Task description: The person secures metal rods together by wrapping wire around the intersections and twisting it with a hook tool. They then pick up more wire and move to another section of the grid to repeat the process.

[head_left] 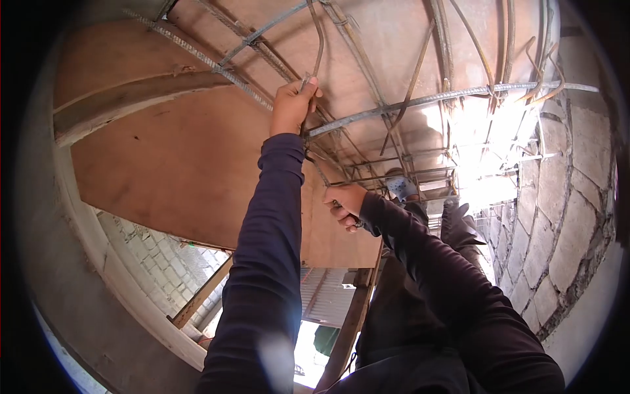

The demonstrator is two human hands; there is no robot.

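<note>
My left hand is raised at upper centre, closed around a thin bent steel bar that runs up past the thumb. Lower and to the right, my right hand is a closed fist with curled fingers. What sits inside that fist is hidden. A dark thin rod or wire runs between the two hands, reaching close to the right one. Just beside them, a ribbed rebar crosses to the right over several other bars.
Brown plywood panels with a timber brace stand behind the rebar. A stone block wall rises at right. Below are a wooden post and corrugated sheet. My foot in a blue-grey shoe shows among the bars. Glare washes out the right.
</note>
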